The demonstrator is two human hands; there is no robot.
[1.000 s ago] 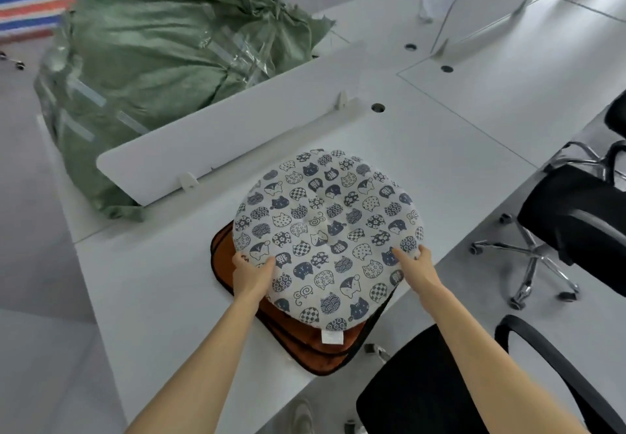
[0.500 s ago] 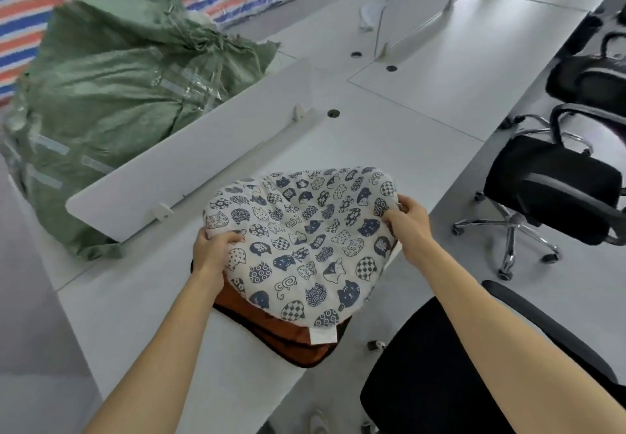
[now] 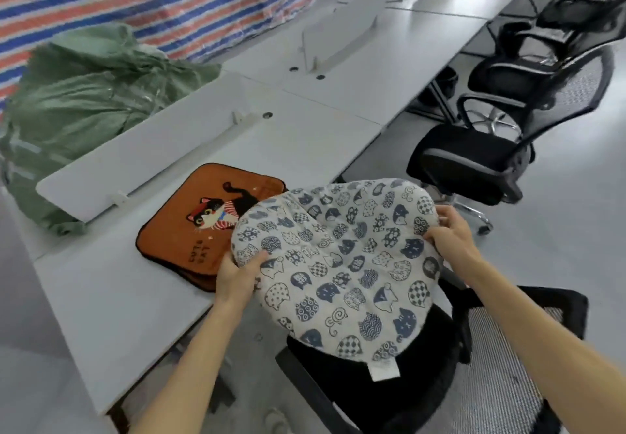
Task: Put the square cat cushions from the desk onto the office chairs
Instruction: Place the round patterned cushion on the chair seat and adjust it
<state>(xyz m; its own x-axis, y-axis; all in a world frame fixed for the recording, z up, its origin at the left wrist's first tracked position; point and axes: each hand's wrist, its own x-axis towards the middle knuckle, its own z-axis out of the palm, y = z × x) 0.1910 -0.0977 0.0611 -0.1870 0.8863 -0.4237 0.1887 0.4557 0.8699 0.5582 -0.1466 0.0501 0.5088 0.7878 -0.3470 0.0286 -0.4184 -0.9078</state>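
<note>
My left hand (image 3: 237,276) pinches the round navy cat-print cushion (image 3: 338,264) at 9 o'clock, right hand (image 3: 452,230) at 2, fingers curled over the edge; orange square cat cushions (image 3: 203,220) stacked at 10

Round cat-print cushion (image 3: 338,264), edges gripped by left hand (image 3: 235,279) and right hand (image 3: 450,230), held over near office chair (image 3: 389,386), orange square cat cushions (image 3: 183,230) stacked on white bench (image 3: 118,298) at left, green sack (image 3: 84,94) far left
</note>
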